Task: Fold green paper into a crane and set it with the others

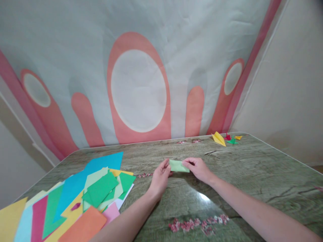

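A small light green folded paper [178,166] is held between my two hands near the middle of the table, slightly above or on its surface; I cannot tell which. My left hand [160,176] pinches its left end, thumb in front and fingers partly behind. At the right end, the thumb and fingertips of my right hand [198,168] grip the upper corner. The paper is a narrow rectangle, wider than it is tall.
Coloured paper sheets [75,188] lie spread over the left of the wood-patterned table [156,218]. Folded paper pieces, including a yellow one [219,138] and a green one [232,140], sit at the far right. A printed backdrop [138,90] stands behind the table.
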Demonstrator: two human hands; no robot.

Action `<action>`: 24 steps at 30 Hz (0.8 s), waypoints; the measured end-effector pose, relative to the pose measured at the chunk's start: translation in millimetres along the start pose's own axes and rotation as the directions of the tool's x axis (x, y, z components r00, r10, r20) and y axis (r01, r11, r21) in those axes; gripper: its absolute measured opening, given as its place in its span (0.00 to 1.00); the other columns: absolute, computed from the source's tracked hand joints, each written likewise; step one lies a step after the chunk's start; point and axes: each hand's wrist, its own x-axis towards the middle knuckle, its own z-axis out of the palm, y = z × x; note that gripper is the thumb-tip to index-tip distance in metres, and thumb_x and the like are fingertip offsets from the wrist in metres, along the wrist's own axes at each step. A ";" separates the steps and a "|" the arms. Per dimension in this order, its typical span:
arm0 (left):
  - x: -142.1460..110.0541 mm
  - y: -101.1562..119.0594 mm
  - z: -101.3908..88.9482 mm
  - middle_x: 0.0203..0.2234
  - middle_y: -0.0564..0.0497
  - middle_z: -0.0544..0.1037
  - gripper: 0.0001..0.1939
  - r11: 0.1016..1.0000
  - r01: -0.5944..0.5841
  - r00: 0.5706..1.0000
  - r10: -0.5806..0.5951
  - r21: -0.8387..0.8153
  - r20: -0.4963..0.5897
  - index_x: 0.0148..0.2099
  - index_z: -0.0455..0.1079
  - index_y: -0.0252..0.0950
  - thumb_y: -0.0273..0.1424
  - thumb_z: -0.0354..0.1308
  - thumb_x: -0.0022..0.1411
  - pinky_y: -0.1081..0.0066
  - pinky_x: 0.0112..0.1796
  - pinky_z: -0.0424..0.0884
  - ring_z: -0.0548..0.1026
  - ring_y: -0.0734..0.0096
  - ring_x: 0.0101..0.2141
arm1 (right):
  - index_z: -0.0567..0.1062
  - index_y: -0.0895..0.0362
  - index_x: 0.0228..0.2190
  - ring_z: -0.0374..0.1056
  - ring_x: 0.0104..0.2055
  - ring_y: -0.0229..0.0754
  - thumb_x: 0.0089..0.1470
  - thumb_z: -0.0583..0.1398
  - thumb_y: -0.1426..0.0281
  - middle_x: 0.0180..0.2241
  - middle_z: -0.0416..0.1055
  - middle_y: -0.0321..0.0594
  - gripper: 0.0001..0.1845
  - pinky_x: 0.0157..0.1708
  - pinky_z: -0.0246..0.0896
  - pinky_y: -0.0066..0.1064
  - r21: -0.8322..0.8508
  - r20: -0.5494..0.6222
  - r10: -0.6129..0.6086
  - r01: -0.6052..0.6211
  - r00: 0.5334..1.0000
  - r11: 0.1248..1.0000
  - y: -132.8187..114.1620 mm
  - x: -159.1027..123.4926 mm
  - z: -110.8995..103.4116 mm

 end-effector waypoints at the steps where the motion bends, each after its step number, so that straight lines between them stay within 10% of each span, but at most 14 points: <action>1: 0.2 1.6 -3.5 0.47 0.43 0.71 0.21 0.979 -0.116 0.992 0.123 0.167 -0.030 0.54 0.63 0.36 0.31 0.54 0.57 0.62 0.46 0.66 0.68 0.62 0.47 | 0.77 0.58 0.27 0.66 0.29 0.40 0.53 0.55 0.60 0.26 0.74 0.38 0.16 0.31 0.59 0.29 -0.042 0.007 -0.005 0.005 1.000 0.999 3.2 1.5 -1.9; 4: -2.8 8.0 -11.4 0.50 0.45 0.68 0.18 0.718 -0.412 0.910 0.351 0.561 0.220 0.52 0.66 0.38 0.25 0.49 0.59 0.58 0.53 0.58 0.63 0.62 0.52 | 0.77 0.58 0.28 0.67 0.30 0.40 0.54 0.54 0.61 0.27 0.74 0.39 0.16 0.33 0.58 0.30 -0.134 0.057 -0.053 0.060 0.997 0.989 10.6 4.8 -6.1; 10: -13.6 13.4 -8.3 0.55 0.47 0.64 0.19 0.269 -0.577 0.817 0.194 0.771 0.543 0.56 0.60 0.39 0.29 0.44 0.63 0.56 0.56 0.50 0.54 0.61 0.58 | 0.77 0.57 0.28 0.65 0.29 0.39 0.55 0.54 0.61 0.26 0.72 0.40 0.16 0.33 0.57 0.29 -0.232 0.108 -0.125 0.147 0.986 0.962 14.3 8.0 -4.1; 24: -11.6 10.5 -9.2 0.56 0.47 0.63 0.23 0.007 -0.593 0.803 0.080 0.805 0.591 0.59 0.56 0.37 0.41 0.36 0.66 0.57 0.56 0.47 0.56 0.62 0.57 | 0.76 0.57 0.32 0.65 0.30 0.38 0.54 0.56 0.65 0.28 0.72 0.38 0.11 0.33 0.57 0.29 -0.280 0.116 -0.099 0.128 0.988 0.951 22.2 17.8 -0.3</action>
